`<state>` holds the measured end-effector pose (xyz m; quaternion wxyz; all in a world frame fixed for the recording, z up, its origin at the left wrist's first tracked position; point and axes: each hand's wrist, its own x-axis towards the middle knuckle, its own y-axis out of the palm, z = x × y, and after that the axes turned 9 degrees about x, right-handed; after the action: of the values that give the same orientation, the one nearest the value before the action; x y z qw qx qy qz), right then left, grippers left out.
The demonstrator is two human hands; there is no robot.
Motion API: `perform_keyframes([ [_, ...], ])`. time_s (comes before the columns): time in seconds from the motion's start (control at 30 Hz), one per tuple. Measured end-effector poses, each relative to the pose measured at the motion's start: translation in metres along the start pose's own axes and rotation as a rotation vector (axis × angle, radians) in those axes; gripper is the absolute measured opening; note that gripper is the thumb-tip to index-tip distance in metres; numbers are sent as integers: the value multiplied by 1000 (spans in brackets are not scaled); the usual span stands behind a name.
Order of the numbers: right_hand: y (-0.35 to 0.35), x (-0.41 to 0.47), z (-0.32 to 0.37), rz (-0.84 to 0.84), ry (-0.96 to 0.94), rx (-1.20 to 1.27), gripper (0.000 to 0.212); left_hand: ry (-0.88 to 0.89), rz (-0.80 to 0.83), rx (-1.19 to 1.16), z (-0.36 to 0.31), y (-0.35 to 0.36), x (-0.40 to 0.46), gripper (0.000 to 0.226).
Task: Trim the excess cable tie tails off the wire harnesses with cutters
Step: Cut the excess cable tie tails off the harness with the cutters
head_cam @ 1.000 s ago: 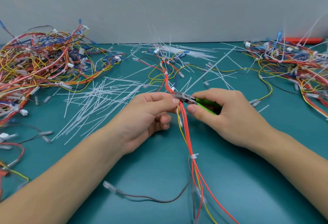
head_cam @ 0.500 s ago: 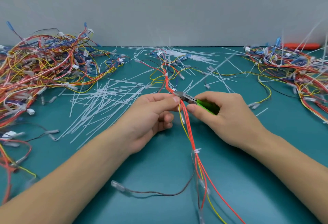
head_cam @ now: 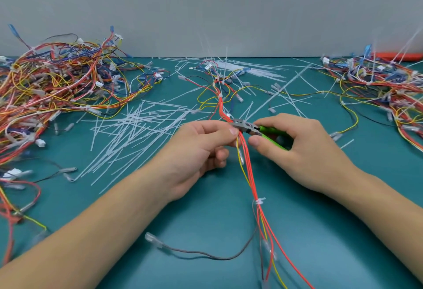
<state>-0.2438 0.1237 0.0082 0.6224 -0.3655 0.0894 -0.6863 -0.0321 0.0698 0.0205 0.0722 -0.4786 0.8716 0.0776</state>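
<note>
A harness of red, orange and yellow wires (head_cam: 250, 174) runs from the table's middle toward me. My left hand (head_cam: 201, 149) pinches the bundle between thumb and forefinger. My right hand (head_cam: 295, 149) grips green-handled cutters (head_cam: 254, 128), whose grey jaws sit at the bundle just right of my left fingertips. Whether a tie tail lies between the jaws is hidden. A trimmed white cable tie (head_cam: 259, 201) wraps the bundle lower down. Further up another white tie (head_cam: 220, 95) binds the wires.
A big tangle of harnesses (head_cam: 57, 87) fills the left side, another heap (head_cam: 377, 83) lies at the right rear. Cut white tie tails (head_cam: 135, 128) are strewn left of my hands on the teal table (head_cam: 206, 231). A grey wall stands behind.
Both hands keep their hold with the cutters at the bundle. The view has tipped slightly, so everything sits a little lower in the frame.
</note>
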Motion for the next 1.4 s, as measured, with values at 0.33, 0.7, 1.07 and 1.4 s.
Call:
perform_keyframes([
  [0.33, -4, 3, 3, 76, 62, 45, 42, 8, 1, -11, 1, -1, 0, 7],
  [0.7, 7, -2, 8, -21, 77, 89, 33, -13, -24, -51, 0, -1, -1, 11],
  [1.07, 1, -3, 4, -25, 66, 98, 20, -15, -18, -32, 1, -1, 1, 3],
  [1.4, 1, -3, 4, 3, 1, 47, 15, 16, 15, 34, 0, -1, 0, 11],
])
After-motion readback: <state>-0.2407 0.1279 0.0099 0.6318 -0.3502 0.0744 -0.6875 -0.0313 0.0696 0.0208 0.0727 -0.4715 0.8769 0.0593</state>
